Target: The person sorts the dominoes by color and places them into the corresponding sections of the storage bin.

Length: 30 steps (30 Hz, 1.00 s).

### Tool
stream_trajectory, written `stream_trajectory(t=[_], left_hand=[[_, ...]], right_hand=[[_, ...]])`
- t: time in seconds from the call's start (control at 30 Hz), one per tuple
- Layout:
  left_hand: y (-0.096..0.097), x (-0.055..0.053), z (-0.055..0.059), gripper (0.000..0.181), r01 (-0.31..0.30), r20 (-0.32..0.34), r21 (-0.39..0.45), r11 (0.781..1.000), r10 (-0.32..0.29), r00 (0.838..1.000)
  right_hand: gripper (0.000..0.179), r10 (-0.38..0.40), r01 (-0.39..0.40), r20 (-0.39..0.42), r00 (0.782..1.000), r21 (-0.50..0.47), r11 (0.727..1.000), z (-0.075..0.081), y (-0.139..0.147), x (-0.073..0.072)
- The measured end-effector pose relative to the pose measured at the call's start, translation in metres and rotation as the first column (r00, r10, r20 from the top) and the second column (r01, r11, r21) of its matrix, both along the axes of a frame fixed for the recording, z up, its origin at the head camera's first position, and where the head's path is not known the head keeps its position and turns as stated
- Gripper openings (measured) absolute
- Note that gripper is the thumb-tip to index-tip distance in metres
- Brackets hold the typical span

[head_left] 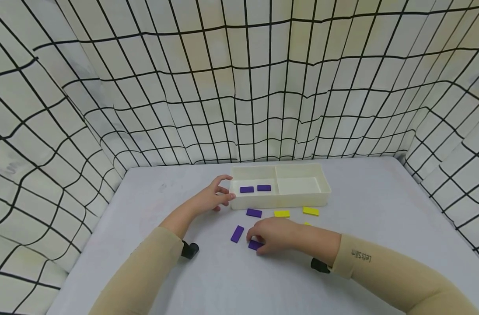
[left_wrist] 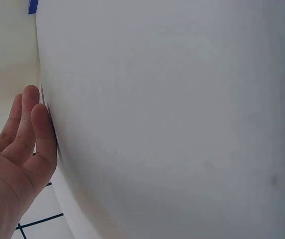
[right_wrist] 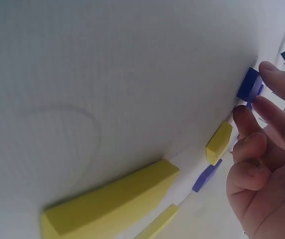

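Observation:
My right hand (head_left: 276, 234) reaches down to the table and pinches a purple block (head_left: 255, 245) between thumb and index finger. In the right wrist view the same block (right_wrist: 250, 85) sits at the fingertips, close to the table, with the other fingers curled inward. My left hand (head_left: 211, 197) rests against the left end of a white two-compartment box (head_left: 278, 201), fingers spread and fairly straight, fingertips right at the rim. Two purple blocks, one of them the right-hand one (head_left: 264, 188), lie in the box's left compartment.
Another purple block (head_left: 254, 213) lies in front of the box, and a tilted one (head_left: 237, 234) left of my right hand. Yellow blocks (head_left: 281, 213) lie near the box's front, one partly hidden behind the right wrist. Black-grid netting (head_left: 259, 92) encloses the table's back and sides.

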State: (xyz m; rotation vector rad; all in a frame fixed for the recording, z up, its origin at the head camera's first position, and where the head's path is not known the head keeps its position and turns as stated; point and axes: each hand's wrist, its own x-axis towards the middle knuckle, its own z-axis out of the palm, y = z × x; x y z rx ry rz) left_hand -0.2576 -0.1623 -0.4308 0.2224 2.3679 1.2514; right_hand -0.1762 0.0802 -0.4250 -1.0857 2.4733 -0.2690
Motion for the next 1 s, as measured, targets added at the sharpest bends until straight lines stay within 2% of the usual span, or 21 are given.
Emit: stream_trajectory(t=[0.63, 1.0], left_hand=[[0.0, 0.0, 0.001, 0.07, -0.001, -0.008, -0.011, 1.0, 0.001, 1.0], [0.002, -0.001, 0.001, 0.073, -0.008, -0.004, -0.021, 1.0, 0.008, 1.0]], right_hand=[[0.03, -0.003, 0.002, -0.062, 0.998, -0.008, 1.0, -0.001, 0.002, 0.004], [0.036, -0.03, 0.022, -0.107, 0.994, -0.071, 0.997, 0.014, 0.012, -0.001]])
